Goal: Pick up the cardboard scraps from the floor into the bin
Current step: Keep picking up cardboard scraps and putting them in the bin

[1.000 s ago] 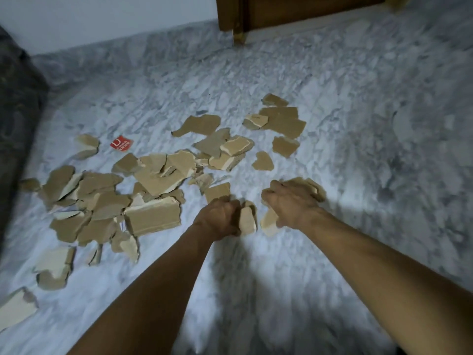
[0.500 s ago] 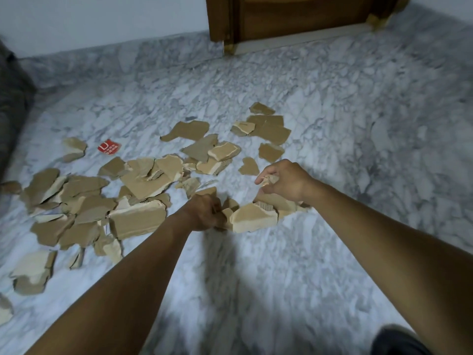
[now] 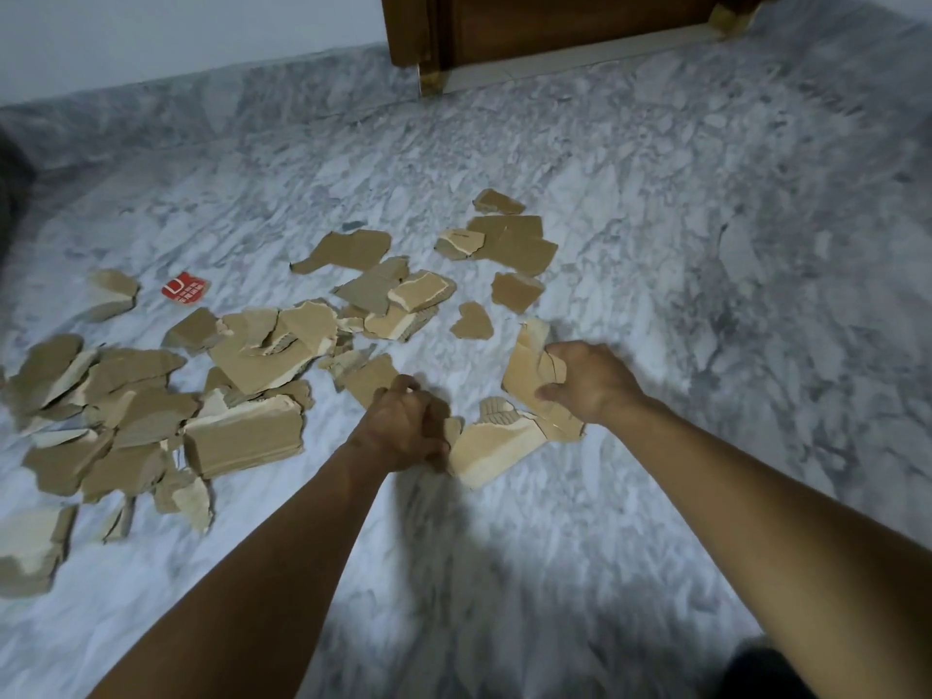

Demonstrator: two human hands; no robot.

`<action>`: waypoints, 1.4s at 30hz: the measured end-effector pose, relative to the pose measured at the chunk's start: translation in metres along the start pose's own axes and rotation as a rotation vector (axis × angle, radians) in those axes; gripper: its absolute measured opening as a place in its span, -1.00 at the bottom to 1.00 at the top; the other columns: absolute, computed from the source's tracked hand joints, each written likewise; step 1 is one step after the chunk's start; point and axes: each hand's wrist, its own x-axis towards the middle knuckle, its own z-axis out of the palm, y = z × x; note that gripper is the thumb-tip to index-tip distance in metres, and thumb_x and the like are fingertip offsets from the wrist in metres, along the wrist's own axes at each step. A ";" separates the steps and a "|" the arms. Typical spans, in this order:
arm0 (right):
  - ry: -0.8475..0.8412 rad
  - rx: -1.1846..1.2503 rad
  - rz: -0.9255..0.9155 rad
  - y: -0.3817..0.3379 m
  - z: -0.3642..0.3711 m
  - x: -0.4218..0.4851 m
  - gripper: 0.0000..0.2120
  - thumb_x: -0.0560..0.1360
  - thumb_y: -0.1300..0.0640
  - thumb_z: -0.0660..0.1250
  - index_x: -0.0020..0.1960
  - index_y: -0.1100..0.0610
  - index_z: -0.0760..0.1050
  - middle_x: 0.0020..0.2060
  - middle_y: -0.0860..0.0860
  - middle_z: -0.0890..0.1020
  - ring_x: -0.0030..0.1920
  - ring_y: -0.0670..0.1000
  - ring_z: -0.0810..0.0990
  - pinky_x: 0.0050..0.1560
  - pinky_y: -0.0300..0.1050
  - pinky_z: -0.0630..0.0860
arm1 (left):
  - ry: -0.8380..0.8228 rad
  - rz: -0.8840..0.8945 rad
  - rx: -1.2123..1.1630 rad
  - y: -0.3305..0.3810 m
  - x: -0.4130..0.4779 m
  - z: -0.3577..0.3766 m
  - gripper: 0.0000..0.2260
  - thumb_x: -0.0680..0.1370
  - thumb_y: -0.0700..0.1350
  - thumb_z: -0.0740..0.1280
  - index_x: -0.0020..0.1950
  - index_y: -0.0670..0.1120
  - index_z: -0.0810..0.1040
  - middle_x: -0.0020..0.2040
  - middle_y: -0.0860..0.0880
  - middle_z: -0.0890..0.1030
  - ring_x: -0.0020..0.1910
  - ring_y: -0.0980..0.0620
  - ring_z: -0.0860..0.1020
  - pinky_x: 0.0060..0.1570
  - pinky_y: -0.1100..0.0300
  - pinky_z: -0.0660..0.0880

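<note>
We look down at a grey-white marble floor (image 3: 706,244) from our own head height, both bare forearms reaching forward. Brown cardboard scraps (image 3: 242,436) are scattered across the middle of the floor. The thickest heap lies toward the floor's left edge, and looser pieces trail toward the far edge, where a wooden door (image 3: 555,22) stands.

Our right hand (image 3: 590,383) is closed round a bundle of torn scraps (image 3: 527,368), thumb below and fingers curled over the top, the pieces fanning out to the left of the palm. Our left hand (image 3: 403,428) is curled into a fist, knuckles up. A small scrap (image 3: 452,430) peeks out at its right side, so we judge it is gripping that piece, though the fist hides most of it.

The relation that matters is between the hands. A large pale scrap (image 3: 494,446) lies flat on the floor there. Its long axis runs from near-left to far-right, its near end just beside the left fist and its far end tucked under the right hand's bundle. The left hand is nearer the free end. The right hand is already full, so we judge the left is better placed to take it.

A heart-shaped scrap (image 3: 471,321) lies just beyond both hands. A red card (image 3: 184,290) lies apart, toward the far left. No bin is in view, so we cannot say which way the load must travel.
</note>
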 end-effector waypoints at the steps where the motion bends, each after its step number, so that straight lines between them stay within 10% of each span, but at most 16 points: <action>1: 0.015 0.028 0.006 -0.002 -0.006 0.001 -0.31 0.40 0.00 0.57 0.46 -0.04 0.40 0.32 0.10 0.55 0.20 0.15 0.60 0.16 0.06 0.60 | -0.005 -0.005 -0.027 0.001 0.001 0.000 -0.55 0.39 0.12 0.51 0.20 -0.02 0.53 0.31 -0.11 0.38 0.29 -0.13 0.40 0.20 0.09 0.40; 9: -0.069 0.232 0.012 -0.013 -0.039 0.008 -0.09 0.20 -0.09 0.68 0.43 0.13 0.41 0.40 0.01 0.47 0.34 0.02 0.50 0.10 -0.25 0.41 | 0.009 -0.091 -0.057 0.005 0.007 0.003 -0.58 0.43 0.05 0.47 0.13 -0.10 0.39 0.05 -0.13 0.59 0.06 -0.15 0.57 -0.03 0.01 0.53; 13: -0.428 -0.192 -0.094 -0.032 -0.025 -0.010 -0.27 0.30 -0.09 0.62 0.37 0.04 0.42 0.19 0.02 0.54 -0.06 -0.04 0.57 -0.29 -0.24 0.43 | -0.005 -0.070 -0.090 0.006 0.005 0.002 -0.60 0.45 0.02 0.44 0.19 -0.09 0.42 0.07 -0.13 0.61 0.06 -0.16 0.57 -0.01 -0.01 0.55; 17: -0.423 -0.457 -0.288 -0.040 0.019 -0.016 -0.21 0.31 -0.12 0.59 0.45 -0.04 0.33 0.30 -0.05 0.40 0.32 0.05 0.40 0.01 -0.07 0.39 | -0.004 0.012 -0.165 -0.005 0.004 -0.010 -0.78 0.48 -0.10 0.43 0.06 -0.18 0.57 0.02 -0.17 0.63 0.04 -0.16 0.59 -0.06 0.13 0.49; 26: -0.320 -0.607 -0.426 -0.052 0.041 -0.002 -0.22 0.18 -0.09 0.65 0.32 -0.10 0.39 0.21 -0.07 0.44 0.27 0.06 0.36 0.06 -0.01 0.20 | -0.038 0.045 -0.212 -0.044 -0.014 -0.019 -0.62 0.37 -0.08 0.54 0.15 -0.04 0.56 0.00 -0.04 0.62 0.00 -0.03 0.57 -0.01 0.12 0.52; 31: -0.469 -0.446 -0.276 -0.053 0.025 0.006 -0.27 0.22 0.01 0.66 0.31 -0.05 0.42 0.14 -0.07 0.50 0.08 0.03 0.50 -0.02 -0.10 0.41 | 0.000 0.073 -0.219 -0.041 -0.012 -0.018 -0.71 0.43 -0.06 0.51 0.07 -0.11 0.53 -0.08 -0.02 0.56 -0.07 -0.05 0.55 -0.10 0.14 0.47; 36: -0.280 -0.209 -0.073 -0.020 -0.020 0.023 0.00 0.19 -0.07 0.68 0.52 0.03 0.31 0.44 0.01 0.41 0.38 0.09 0.45 0.30 -0.04 0.47 | -0.004 0.085 -0.112 -0.015 0.004 -0.028 -0.76 0.52 -0.02 0.41 0.05 -0.16 0.55 0.05 -0.16 0.53 0.02 -0.14 0.53 0.00 0.08 0.45; 42: -0.299 -0.307 0.055 -0.016 0.016 0.005 -0.08 0.17 -0.26 0.61 0.43 0.00 0.38 0.33 0.01 0.52 0.32 0.12 0.50 0.29 0.04 0.43 | 0.005 0.037 0.034 0.016 0.016 0.000 -0.37 0.36 0.08 0.54 0.30 -0.13 0.38 0.20 -0.16 0.49 0.20 -0.17 0.46 0.19 0.03 0.37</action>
